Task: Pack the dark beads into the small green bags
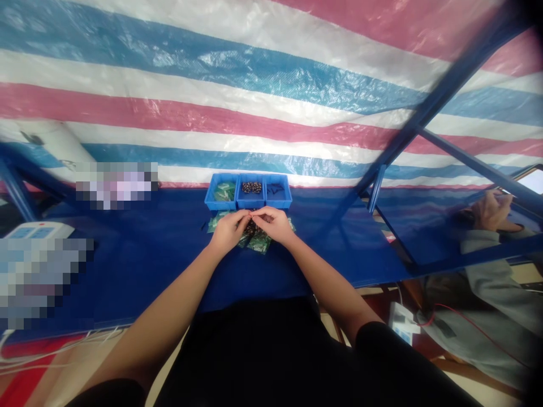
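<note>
My left hand point(228, 229) and my right hand point(275, 223) meet fingertip to fingertip over the blue table point(139, 265), both with fingers closed in a pinch around something small and dark that I cannot make out. Beneath them lie several small green packets point(259, 243). Just beyond stand three blue bins in a row: the left bin point(221, 194) holds green packets, the middle bin point(251, 191) holds small dark pieces, the right bin point(278, 192) holds dark parts.
A striped red, white and blue tarp point(254, 85) hangs behind the table. Blue frame bars point(428, 107) cross the right side. Another person's hand point(492, 210) and grey sleeve point(487, 243) are at the right. A white device point(38, 230) sits at the left.
</note>
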A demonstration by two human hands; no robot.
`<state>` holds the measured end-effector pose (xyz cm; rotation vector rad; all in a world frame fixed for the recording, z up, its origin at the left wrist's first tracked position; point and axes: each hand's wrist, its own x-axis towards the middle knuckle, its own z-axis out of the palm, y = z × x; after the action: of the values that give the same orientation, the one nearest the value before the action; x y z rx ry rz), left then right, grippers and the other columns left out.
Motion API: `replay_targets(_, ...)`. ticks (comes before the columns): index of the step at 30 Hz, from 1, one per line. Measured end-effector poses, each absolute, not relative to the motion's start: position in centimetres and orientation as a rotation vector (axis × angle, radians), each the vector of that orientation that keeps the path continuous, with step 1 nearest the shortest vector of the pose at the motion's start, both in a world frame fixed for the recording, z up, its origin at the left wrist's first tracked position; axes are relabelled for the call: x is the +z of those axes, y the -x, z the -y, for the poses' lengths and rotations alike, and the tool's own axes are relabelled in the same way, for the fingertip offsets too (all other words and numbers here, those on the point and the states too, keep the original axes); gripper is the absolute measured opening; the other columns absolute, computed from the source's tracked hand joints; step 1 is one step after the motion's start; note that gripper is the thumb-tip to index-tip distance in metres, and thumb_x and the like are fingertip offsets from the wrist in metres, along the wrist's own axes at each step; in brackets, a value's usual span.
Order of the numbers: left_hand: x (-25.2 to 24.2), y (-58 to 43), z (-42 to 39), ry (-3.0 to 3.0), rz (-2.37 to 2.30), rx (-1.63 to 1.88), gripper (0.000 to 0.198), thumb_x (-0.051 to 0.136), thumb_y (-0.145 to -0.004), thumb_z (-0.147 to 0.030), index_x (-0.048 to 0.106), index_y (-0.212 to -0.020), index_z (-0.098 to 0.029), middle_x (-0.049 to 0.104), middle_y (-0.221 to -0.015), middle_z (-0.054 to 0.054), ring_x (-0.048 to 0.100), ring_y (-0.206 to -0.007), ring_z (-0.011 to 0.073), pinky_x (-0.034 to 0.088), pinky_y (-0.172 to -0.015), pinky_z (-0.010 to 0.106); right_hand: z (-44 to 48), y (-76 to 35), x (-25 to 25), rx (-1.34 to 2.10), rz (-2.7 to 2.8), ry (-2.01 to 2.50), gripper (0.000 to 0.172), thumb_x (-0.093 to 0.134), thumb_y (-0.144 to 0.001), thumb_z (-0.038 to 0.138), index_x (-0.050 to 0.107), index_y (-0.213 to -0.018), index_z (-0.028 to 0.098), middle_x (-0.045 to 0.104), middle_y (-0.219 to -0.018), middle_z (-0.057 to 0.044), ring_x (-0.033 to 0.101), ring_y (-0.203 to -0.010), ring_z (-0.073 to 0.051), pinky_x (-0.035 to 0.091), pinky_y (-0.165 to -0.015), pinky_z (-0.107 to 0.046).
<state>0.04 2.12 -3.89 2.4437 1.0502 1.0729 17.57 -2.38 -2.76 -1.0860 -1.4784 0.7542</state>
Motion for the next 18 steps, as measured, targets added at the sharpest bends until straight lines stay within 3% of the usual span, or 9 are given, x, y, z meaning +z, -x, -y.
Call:
replay_targets(5, -3.85, -0.09, -2.01, -2.414, -1.074, 1.102, 0.028, 0.046, -0.093, -0.038, 0.066, -0.103, -0.021, 0.071, -0.092, 0.003, 0.065, -0.076, 0.0163, 0.048, -0.072, 0.025, 2.00, -17.69, -3.04, 0.903, 1.397, 1.077, 0.030, 0.062, -0.080, 0.041, 0.071, -0.096, 0.018, 0.071, -0.088, -0.006, 0.062, -0.069, -0.013, 0.053, -0.066, -0.027)
replay_targets(10, -3.67, -0.07, -1.87, -2.403, -1.086, 1.119, 0.025, 0.050, -0.091, -0.038, 0.066, -0.099, -0.020, 0.067, -0.074, 0.000, 0.061, -0.064, 0.0131, 0.045, -0.064, 0.022, 2.06, -17.76, -3.09, 0.815, 1.422, 1.163, 0.032, 0.065, -0.078, 0.040, 0.071, -0.098, 0.017, 0.071, -0.084, -0.006, 0.060, -0.063, -0.012, 0.053, -0.062, -0.026)
replay_targets(18, -3.83, -0.13, -1.93, -2.372, -1.069, 1.131, 0.021, 0.053, -0.089, -0.035, 0.064, -0.098, -0.019, 0.056, -0.061, -0.004, 0.053, -0.056, 0.0095, 0.041, -0.058, 0.020, 1.74, -18.10, -3.29, 0.753, 1.487, 1.194, 0.032, 0.065, -0.077, 0.036, 0.070, -0.101, 0.017, 0.071, -0.091, -0.006, 0.062, -0.068, -0.012, 0.054, -0.068, -0.026)
